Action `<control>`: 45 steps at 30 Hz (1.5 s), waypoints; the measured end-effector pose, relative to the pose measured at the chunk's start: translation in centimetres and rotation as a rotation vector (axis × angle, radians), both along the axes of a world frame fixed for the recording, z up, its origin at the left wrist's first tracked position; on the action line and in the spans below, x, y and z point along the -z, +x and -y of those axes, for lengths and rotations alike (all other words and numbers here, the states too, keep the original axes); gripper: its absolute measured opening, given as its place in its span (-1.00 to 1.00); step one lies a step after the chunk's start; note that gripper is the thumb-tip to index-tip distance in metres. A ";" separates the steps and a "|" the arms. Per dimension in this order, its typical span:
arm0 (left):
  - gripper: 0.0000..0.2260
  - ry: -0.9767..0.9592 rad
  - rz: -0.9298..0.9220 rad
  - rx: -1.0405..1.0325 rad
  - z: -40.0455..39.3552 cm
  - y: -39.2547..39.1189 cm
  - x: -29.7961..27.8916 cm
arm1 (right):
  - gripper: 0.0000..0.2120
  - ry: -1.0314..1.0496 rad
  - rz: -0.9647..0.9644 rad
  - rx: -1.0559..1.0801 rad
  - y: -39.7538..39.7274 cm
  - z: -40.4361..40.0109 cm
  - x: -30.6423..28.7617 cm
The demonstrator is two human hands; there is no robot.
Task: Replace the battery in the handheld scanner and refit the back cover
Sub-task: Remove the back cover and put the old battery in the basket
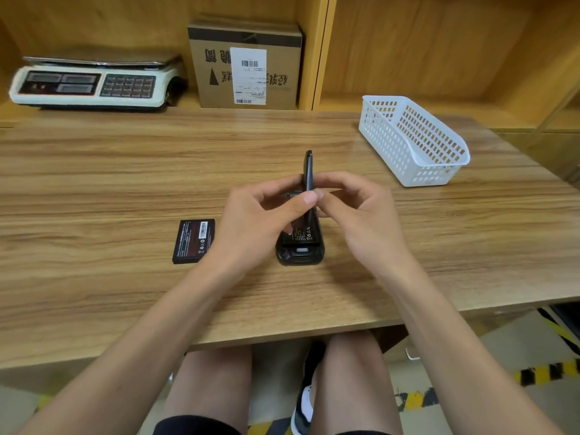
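Note:
The black handheld scanner [299,251] lies face down near the middle of the wooden table [94,189], with a black battery [302,235] seated in its open back. The thin black back cover [308,171] stands on edge above the scanner. My left hand [260,224] and my right hand [361,215] pinch the cover between thumbs and fingertips from either side. A second black battery [193,241] lies flat on the table to the left of the scanner, just beside my left wrist.
A white perforated plastic basket [414,139] stands at the back right of the table. On the shelf behind are a white weighing scale [91,81] at left and a cardboard box [248,64] in the centre. The table's near edge runs above my knees.

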State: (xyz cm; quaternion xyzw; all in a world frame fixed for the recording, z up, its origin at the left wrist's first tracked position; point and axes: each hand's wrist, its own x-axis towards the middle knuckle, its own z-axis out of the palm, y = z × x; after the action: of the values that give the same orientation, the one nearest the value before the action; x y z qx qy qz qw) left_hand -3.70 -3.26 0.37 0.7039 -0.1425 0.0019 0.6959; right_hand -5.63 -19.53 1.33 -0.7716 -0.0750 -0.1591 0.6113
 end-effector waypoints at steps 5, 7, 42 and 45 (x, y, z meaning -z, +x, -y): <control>-0.74 -0.128 -0.036 0.057 0.2 -0.3 -0.1 | -0.78 0.012 -0.069 0.134 0.5 0.6 0.6; -0.75 -0.174 -0.051 0.078 0.3 -0.4 -0.3 | -0.80 0.028 -0.108 0.109 0.5 0.8 0.7; -0.74 0.899 0.209 -0.024 7.6 -0.7 0.7 | -0.85 -0.278 -0.183 0.390 -0.9 10.2 3.6; -0.72 0.966 0.243 -0.024 8.0 -0.5 0.9 | -0.86 -0.321 -0.199 0.391 -0.9 10.6 3.8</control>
State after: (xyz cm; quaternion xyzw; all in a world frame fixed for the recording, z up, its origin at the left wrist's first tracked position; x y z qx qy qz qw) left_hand -4.22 -11.24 -0.54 0.9421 -0.1990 0.0256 0.2687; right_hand -6.55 -30.09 -2.46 -0.8703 0.1115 -0.1838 0.4431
